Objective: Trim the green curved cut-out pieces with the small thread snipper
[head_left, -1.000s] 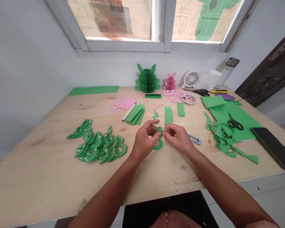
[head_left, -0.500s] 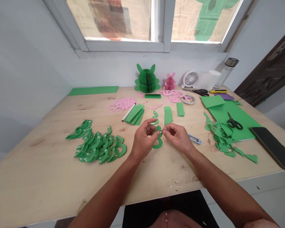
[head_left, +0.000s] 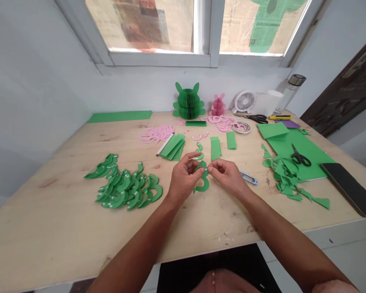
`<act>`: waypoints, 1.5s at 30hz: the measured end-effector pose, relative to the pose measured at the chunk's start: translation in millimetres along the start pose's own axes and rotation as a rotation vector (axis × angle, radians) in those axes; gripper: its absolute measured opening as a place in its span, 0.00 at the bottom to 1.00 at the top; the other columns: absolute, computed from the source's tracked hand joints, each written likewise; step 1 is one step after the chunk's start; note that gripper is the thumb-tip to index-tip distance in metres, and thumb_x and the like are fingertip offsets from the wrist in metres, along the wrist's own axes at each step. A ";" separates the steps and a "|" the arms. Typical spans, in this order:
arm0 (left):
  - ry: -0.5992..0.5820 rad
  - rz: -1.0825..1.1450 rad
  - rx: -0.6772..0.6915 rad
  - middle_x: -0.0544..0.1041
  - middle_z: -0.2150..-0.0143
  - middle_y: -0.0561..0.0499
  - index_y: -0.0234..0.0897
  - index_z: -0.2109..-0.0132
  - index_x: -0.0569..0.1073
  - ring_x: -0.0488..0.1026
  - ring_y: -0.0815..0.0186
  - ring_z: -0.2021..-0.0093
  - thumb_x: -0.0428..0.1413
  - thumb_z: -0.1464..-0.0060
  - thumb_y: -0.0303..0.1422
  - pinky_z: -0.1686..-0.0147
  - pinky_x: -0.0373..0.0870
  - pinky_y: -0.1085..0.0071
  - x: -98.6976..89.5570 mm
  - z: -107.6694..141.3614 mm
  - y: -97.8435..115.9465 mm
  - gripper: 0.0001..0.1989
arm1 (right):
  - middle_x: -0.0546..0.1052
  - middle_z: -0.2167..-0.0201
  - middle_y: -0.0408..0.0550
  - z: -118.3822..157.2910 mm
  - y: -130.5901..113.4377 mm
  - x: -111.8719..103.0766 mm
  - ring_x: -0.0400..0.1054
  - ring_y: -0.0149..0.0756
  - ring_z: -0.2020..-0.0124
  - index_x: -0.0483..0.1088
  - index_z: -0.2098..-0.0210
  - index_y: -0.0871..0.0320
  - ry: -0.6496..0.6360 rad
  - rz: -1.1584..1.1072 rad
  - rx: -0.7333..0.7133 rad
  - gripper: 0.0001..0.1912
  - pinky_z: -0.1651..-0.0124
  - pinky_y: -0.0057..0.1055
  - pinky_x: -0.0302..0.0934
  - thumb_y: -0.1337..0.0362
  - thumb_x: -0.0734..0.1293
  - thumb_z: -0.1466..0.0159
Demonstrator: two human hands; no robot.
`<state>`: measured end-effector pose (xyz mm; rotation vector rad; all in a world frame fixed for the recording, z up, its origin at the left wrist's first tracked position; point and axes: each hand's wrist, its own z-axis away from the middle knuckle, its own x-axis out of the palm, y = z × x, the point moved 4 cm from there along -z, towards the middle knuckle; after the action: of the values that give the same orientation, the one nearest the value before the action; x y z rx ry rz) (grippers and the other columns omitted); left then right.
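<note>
Pinched between the fingers of my left hand is a curved green paper cutout, its wavy lower part hanging below the thumb. My right hand is closed in a pinch at the cutout's right edge, where a small white tape spot shows. The exact grip of those fingertips is too small to make out. Another green curved strip with white spots lies just beyond my left fingers. To the left sits a heap of similar green cutouts, many dotted with white pieces. A light-blue cutter lies beside my right wrist.
Folded green paper and a white pen lie ahead, near pink cutouts. Rightward are green scraps, black scissors, a tape roll and a phone. A green honeycomb paper figure stands at the wall.
Both hands stay almost in place at the green cutout. The cutout has tilted very slightly, and my right fingertips have shifted a little left.
</note>
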<state>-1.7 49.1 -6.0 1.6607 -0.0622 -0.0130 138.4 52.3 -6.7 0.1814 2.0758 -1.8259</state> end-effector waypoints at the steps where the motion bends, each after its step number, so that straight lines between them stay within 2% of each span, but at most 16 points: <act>1: -0.001 0.003 -0.002 0.71 0.75 0.55 0.35 0.52 0.69 0.68 0.71 0.75 0.59 0.58 0.30 0.75 0.64 0.75 0.1 0.0 0.0 0.22 | 0.65 0.83 0.38 -0.3 1.2 0.3 0.57 0.26 0.81 0.68 0.74 0.58 0.001 -0.009 0.011 0.07 0.78 0.25 0.50 0.62 0.63 0.44; 6: 0.023 0.086 -0.060 0.72 0.74 0.54 0.34 0.53 0.69 0.71 0.68 0.72 0.59 0.58 0.30 0.73 0.66 0.74 -0.2 -0.6 -0.8 0.21 | 0.64 0.83 0.37 -1.4 6.4 0.8 0.55 0.26 0.82 0.68 0.74 0.58 0.012 -0.065 0.042 0.06 0.79 0.24 0.48 0.62 0.63 0.44; 9: -0.005 0.095 -0.085 0.72 0.75 0.55 0.34 0.53 0.68 0.70 0.69 0.75 0.60 0.59 0.31 0.75 0.66 0.74 0.6 -0.8 -1.7 0.23 | 0.64 0.83 0.37 -1.5 7.2 0.3 0.55 0.26 0.82 0.67 0.74 0.58 0.024 -0.069 0.049 0.06 0.79 0.24 0.47 0.62 0.63 0.45; 13: -0.036 0.067 -0.078 0.71 0.75 0.56 0.34 0.51 0.67 0.67 0.72 0.78 0.59 0.59 0.30 0.78 0.65 0.76 1.0 -0.3 -2.2 0.25 | 0.63 0.83 0.37 -1.4 6.5 0.1 0.55 0.26 0.81 0.67 0.75 0.59 0.023 -0.048 0.043 0.06 0.78 0.24 0.47 0.63 0.63 0.45; 25: -0.027 0.044 -0.061 0.67 0.77 0.57 0.36 0.51 0.68 0.64 0.72 0.78 0.60 0.59 0.30 0.79 0.63 0.76 1.1 -0.4 -2.8 0.24 | 0.66 0.82 0.38 -2.6 5.0 -2.1 0.57 0.26 0.80 0.68 0.75 0.59 0.026 0.006 0.023 0.06 0.76 0.24 0.51 0.63 0.63 0.45; 27: 0.018 0.033 -0.046 0.67 0.77 0.58 0.36 0.52 0.68 0.64 0.73 0.78 0.59 0.59 0.30 0.78 0.62 0.77 -1.2 -1.3 -4.1 0.23 | 0.67 0.81 0.39 -5.5 3.2 -13.9 0.58 0.27 0.79 0.69 0.74 0.59 0.099 -0.028 0.012 0.07 0.75 0.24 0.52 0.62 0.63 0.45; 29: 0.059 0.034 -0.043 0.67 0.77 0.58 0.36 0.52 0.68 0.64 0.73 0.77 0.58 0.59 0.29 0.77 0.61 0.77 -3.3 -2.1 -5.4 0.23 | 0.67 0.80 0.40 -8.8 1.5 -32.7 0.58 0.28 0.78 0.69 0.73 0.60 0.245 -0.058 0.002 0.09 0.75 0.25 0.53 0.60 0.63 0.45; 33: 0.080 0.059 -0.059 0.66 0.77 0.58 0.35 0.52 0.68 0.65 0.73 0.76 0.58 0.60 0.29 0.75 0.62 0.76 -3.5 -2.7 -7.1 0.23 | 0.70 0.79 0.42 -12.9 1.5 -65.7 0.60 0.29 0.77 0.71 0.72 0.60 0.452 0.008 -0.005 0.10 0.73 0.26 0.55 0.59 0.63 0.46; 35: 0.083 0.070 -0.070 0.67 0.77 0.58 0.35 0.53 0.69 0.65 0.72 0.76 0.59 0.61 0.29 0.75 0.62 0.76 -2.8 -2.6 -7.4 0.23 | 0.70 0.80 0.42 -14.2 2.7 -71.9 0.61 0.30 0.77 0.71 0.72 0.60 0.431 0.108 -0.002 0.10 0.73 0.26 0.55 0.60 0.62 0.45; 38: 0.092 0.090 -0.090 0.67 0.76 0.57 0.35 0.55 0.70 0.66 0.72 0.76 0.59 0.62 0.29 0.76 0.64 0.76 -2.6 -2.6 -7.9 0.22 | 0.73 0.79 0.43 -15.4 5.0 -70.1 0.64 0.31 0.76 0.72 0.72 0.59 0.298 0.359 0.027 0.09 0.72 0.27 0.54 0.62 0.62 0.44; 42: 0.092 0.114 -0.115 0.67 0.76 0.57 0.35 0.55 0.70 0.66 0.71 0.76 0.60 0.62 0.30 0.76 0.65 0.75 -3.2 -3.4 -9.8 0.22 | 0.77 0.71 0.44 -15.7 7.6 -64.0 0.68 0.34 0.71 0.73 0.68 0.56 0.167 0.711 0.088 0.09 0.69 0.28 0.53 0.66 0.61 0.44; 45: 0.087 0.124 -0.121 0.66 0.76 0.58 0.35 0.55 0.70 0.65 0.72 0.76 0.60 0.62 0.30 0.77 0.65 0.76 -3.2 -3.7 -11.1 0.23 | 0.78 0.67 0.46 -16.5 11.8 -60.9 0.69 0.37 0.66 0.73 0.65 0.54 0.099 0.873 0.148 0.11 0.70 0.28 0.52 0.67 0.60 0.43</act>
<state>-4.3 53.9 -16.8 1.5321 -0.0959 0.1471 195.5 79.0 5.4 1.0455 1.5174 -1.4069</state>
